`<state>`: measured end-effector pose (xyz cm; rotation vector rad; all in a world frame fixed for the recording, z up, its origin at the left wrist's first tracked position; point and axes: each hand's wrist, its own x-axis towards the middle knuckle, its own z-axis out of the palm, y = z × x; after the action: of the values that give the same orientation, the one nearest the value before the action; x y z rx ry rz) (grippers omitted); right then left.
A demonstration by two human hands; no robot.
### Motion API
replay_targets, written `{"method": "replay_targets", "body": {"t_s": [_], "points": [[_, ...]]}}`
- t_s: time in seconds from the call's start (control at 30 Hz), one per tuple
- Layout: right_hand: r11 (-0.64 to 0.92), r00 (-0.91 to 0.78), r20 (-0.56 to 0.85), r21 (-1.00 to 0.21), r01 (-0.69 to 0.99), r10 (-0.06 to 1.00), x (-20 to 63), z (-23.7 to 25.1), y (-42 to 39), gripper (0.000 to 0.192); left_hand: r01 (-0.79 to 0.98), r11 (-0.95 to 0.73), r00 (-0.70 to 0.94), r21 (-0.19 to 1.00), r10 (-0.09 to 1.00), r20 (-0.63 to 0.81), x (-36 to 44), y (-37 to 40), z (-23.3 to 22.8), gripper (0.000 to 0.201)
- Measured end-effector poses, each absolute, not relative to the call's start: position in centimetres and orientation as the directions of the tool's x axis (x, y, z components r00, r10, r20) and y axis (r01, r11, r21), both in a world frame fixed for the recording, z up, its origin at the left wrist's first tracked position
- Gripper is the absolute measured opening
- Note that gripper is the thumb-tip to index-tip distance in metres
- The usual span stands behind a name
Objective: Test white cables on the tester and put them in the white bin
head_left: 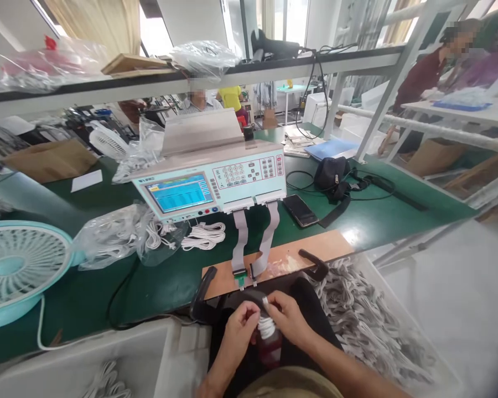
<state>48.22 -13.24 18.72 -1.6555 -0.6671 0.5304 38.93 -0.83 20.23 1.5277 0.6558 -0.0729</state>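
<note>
Over my lap, a small coil of white cable [267,328] hangs between my two hands. My left hand [243,323] is closed in a pinch on the cable's left side; its fingertips hide the part they grip. Opposite it, my right hand [288,316] pinches the cable close to a small white connector [265,302], which sticks up past the fingers. Just beyond both hands, a small green circuit board [241,279] with test sockets sits at the edge of a wooden board [222,281]. Grey ribbon cables [266,235] run from there up to a tester [249,174] with a lit blue screen.
To the right, a white bin [434,354] holds many bundled cables; another bin [149,354] stands at lower left. Black clamp handles [203,293] flank the wooden board. A turquoise fan [25,271], bagged cables [112,235], a loose cable bundle [204,235] and a phone [300,210] lie on the green table.
</note>
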Motion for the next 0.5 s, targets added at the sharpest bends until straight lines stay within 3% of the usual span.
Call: {"method": "replay_targets", "body": {"t_s": [0.13,0.23,0.37,0.5], "points": [[-0.094,0.751,-0.034,-0.995,0.038,0.659,49.0,18.6,-11.0,0.025,0.380,0.507,0.792,0.774,0.254,-0.555,39.2,0.3,21.0,0.025],[-0.096,0.753,-0.084,-0.995,-0.028,0.653,49.2,18.2,-10.3,0.028,0.304,0.688,0.826,0.659,0.155,-0.543,38.5,1.2,20.7,0.026],[-0.073,0.753,-0.069,-0.997,-0.028,0.655,49.3,18.1,-10.1,0.029,0.256,0.728,0.855,0.636,0.137,-0.501,37.8,1.6,20.3,0.041],[-0.049,0.735,-0.108,-0.994,-0.102,0.670,49.2,18.6,-9.8,0.031,0.262,0.599,0.804,0.757,0.298,-0.514,38.3,1.2,19.8,0.039]]}}
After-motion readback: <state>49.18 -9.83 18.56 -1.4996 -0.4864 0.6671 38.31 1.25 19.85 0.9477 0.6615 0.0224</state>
